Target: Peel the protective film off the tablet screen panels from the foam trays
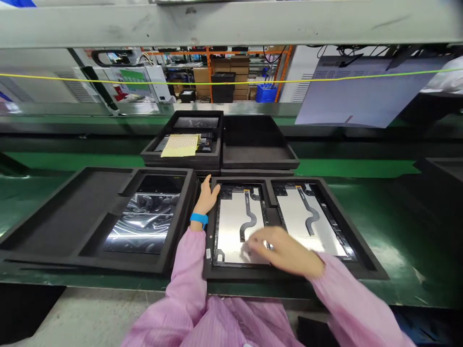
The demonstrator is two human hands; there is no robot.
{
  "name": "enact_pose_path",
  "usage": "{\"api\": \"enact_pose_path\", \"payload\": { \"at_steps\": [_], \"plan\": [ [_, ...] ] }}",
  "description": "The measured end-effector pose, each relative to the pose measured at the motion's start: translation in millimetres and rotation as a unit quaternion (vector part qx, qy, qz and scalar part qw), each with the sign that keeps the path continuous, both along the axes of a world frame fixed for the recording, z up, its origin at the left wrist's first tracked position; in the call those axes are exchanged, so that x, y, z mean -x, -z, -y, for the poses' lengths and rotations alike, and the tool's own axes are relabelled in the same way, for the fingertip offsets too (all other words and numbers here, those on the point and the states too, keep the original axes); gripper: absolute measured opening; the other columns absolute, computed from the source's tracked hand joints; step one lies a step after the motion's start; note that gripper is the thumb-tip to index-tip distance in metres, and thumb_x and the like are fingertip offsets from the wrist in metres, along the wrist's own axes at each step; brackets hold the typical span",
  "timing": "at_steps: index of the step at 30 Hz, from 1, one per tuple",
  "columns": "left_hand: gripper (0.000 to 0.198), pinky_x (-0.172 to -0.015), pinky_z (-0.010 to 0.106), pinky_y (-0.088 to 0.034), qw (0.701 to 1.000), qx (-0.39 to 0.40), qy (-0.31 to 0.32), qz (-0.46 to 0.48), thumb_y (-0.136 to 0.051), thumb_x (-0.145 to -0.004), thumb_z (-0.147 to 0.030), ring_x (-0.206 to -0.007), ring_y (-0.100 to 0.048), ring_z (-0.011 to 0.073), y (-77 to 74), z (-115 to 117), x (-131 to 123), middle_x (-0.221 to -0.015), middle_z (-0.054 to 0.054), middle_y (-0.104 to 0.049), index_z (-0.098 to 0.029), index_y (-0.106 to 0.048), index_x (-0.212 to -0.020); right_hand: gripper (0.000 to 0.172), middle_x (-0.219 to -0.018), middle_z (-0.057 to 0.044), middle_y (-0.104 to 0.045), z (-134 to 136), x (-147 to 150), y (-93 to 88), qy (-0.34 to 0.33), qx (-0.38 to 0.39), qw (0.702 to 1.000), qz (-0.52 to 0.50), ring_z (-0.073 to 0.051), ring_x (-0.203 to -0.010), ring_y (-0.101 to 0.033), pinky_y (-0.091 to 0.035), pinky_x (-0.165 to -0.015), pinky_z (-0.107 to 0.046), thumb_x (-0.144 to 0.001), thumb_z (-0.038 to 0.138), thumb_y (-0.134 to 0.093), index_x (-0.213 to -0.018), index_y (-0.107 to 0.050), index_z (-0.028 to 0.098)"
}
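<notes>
My left hand [207, 198], with a blue band [198, 219] at the wrist, lies on the left edge of a black foam tray [363, 248], thumb and fingers stretched out and apart. Two silver-backed display panels sit in this tray, the left panel [231, 217] and the right panel [293, 212]. A dark flex cable [248, 221] curves down the left panel, and a similar cable [311, 214] runs on the right one. Over the lower right of the left panel is my right hand [277, 248], fingers bent together in a pinch. What its slightly blurred fingertips hold, if anything, is hidden.
To the left, another foam tray [61, 212] holds a glossy film-covered panel [148, 217]. Behind, stacked trays carry a yellow paper [181, 145], beside a deep black tray [256, 140]. A grey beam [231, 24] and yellow cord [231, 83] cross above the green bench.
</notes>
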State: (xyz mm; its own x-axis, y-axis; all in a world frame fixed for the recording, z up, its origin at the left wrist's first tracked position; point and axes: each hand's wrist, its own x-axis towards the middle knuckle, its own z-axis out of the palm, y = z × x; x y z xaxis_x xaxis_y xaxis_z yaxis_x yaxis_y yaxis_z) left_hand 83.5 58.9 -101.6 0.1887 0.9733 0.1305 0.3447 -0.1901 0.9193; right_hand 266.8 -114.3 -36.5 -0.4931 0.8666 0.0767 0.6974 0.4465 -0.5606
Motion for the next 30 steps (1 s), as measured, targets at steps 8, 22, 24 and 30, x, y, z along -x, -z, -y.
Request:
{"api": "enact_pose_path", "payload": {
  "at_steps": [8,22,24,30],
  "plan": [
    [0.044,-0.114,0.037,-0.029,0.995,-0.063,0.064,-0.049,-0.045,-0.093,-0.036,-0.133,-0.042,0.0197,-58.0,97.6,31.3,-0.142,0.008,-0.048,-0.020,-0.046,-0.134,0.014,-0.104,-0.010,-0.062,-130.8,37.0,36.9,-0.205,-0.119,0.969,0.070,-0.022,-0.107,-0.048,-0.034,-0.094,-0.039,-0.088,0.019,-0.051,-0.092,-0.064,0.014],
    [0.036,-0.109,0.038,-0.037,0.996,-0.050,0.069,-0.035,-0.040,-0.094,-0.031,-0.124,-0.052,0.0204,-45.2,77.5,44.0,-0.132,0.009,-0.057,-0.020,-0.051,-0.127,0.022,-0.071,-0.003,-0.051,-112.1,42.3,62.4,-0.301,-0.162,0.938,0.060,-0.017,-0.077,-0.042,-0.033,-0.082,-0.035,-0.086,0.030,-0.046,-0.070,-0.053,0.017],
    [0.034,-0.109,0.040,-0.037,0.994,-0.058,0.080,-0.048,-0.038,-0.094,-0.026,-0.122,-0.053,0.0214,-47.4,80.2,45.0,-0.128,0.011,-0.059,-0.018,-0.053,-0.123,0.021,-0.079,-0.004,-0.055,-108.4,42.2,54.8,-0.290,-0.152,0.944,0.050,-0.016,-0.080,-0.044,-0.035,-0.082,-0.034,-0.087,0.028,-0.045,-0.071,-0.053,0.017],
    [0.066,-0.115,0.053,-0.025,0.947,-0.055,0.273,-0.160,-0.072,-0.069,-0.019,-0.140,-0.029,0.0339,-42.1,111.2,43.3,-0.143,0.016,-0.046,-0.019,-0.050,-0.131,0.025,-0.089,-0.006,-0.058,-80.2,-1.8,3.7,-0.209,-0.117,0.970,0.032,-0.017,-0.092,-0.047,-0.037,-0.088,-0.035,-0.095,0.025,-0.035,-0.089,-0.057,0.015]
  ]
}}
